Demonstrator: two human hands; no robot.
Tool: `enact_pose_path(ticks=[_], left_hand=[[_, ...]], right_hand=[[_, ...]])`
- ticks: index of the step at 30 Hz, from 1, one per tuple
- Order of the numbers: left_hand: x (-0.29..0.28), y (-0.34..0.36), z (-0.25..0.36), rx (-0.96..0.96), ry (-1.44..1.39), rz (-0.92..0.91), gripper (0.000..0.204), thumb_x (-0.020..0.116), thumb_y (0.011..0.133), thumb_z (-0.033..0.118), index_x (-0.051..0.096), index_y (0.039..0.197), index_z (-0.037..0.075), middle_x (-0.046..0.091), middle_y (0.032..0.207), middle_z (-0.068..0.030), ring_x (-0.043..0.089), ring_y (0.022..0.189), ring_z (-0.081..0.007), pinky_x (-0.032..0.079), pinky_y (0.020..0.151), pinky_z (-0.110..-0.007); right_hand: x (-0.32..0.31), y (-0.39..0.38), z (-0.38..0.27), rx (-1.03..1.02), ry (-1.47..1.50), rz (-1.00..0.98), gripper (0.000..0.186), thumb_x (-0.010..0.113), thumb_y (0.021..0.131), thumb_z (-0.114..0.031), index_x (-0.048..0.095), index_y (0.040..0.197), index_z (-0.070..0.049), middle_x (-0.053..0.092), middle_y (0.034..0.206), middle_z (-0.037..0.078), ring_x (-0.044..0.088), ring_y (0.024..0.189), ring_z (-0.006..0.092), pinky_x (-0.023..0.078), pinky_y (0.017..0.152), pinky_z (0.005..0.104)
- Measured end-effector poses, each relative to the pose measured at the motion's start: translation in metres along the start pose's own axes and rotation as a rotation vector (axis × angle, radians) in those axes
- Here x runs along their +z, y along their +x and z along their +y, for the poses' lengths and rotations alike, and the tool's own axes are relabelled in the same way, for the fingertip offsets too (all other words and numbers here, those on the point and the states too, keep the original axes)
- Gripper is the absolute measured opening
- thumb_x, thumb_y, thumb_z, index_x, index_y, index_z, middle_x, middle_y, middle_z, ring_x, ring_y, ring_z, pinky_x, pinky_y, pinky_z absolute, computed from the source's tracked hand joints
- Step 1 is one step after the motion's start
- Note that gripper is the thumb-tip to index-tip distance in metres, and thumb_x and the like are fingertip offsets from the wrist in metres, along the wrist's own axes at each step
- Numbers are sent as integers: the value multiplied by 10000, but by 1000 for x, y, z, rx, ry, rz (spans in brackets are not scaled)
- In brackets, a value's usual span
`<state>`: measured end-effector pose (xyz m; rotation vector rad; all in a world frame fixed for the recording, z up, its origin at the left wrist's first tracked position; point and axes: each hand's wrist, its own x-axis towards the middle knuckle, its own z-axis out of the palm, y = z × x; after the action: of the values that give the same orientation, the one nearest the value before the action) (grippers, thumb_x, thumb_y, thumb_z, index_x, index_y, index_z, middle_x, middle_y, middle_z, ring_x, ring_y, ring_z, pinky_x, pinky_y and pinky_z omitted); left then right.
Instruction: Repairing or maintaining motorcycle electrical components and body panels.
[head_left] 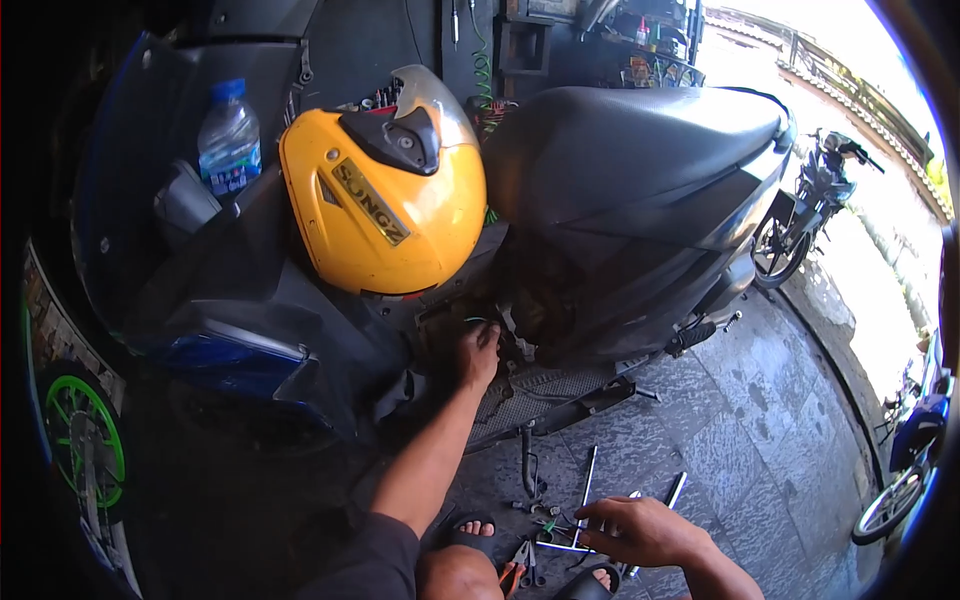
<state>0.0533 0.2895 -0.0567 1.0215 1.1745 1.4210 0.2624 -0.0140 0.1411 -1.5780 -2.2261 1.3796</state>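
Down low, the left hand (478, 352) reaches into the dark opening in the side of the scooter (640, 200), just under the front of its black seat; the fingers curl out of sight among the engine parts, so whether that grip holds anything cannot be told. Just above and to the left of it sits a yellow helmet (385, 195) on the scooter's footwell, with a clear water bottle (229, 137) further left. The right hand (640, 530) rests near the paved floor (760, 430), well apart from the left, its grip narrow, fingertips pinching at thin metal tools (585, 490) scattered there. Just left of that hand lie pliers (522, 560) with red handles, beside a sandalled foot (470, 530). Beyond the scooter's tail, far to the upper right of both hands, a parked motorcycle (810, 200) stands in sunlight.
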Motion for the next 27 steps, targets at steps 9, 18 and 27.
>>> enact_pose_path(ticks=[9,18,27], left_hand=[[-6,-3,1,154,-341,-42,234,607,1021,190,695,1187,49,729,997,-15,598,806,-46,502,713,-213],[-3,-10,9,157,-296,-63,229,600,1022,172,697,1176,33,729,999,-40,628,841,-74,512,734,-230],[-11,-21,13,278,-43,-95,222,607,1006,123,698,1179,17,713,1037,-61,642,888,-105,509,780,-267]], right_hand=[[-5,74,16,81,19,137,384,645,971,-314,665,1201,-7,738,974,194,738,873,296,576,776,388],[-22,219,22,-178,253,792,258,681,903,-109,670,1123,25,718,948,190,721,856,251,546,763,348],[-77,293,0,-440,-82,786,257,665,854,-94,692,1090,2,672,988,202,677,913,382,546,790,416]])
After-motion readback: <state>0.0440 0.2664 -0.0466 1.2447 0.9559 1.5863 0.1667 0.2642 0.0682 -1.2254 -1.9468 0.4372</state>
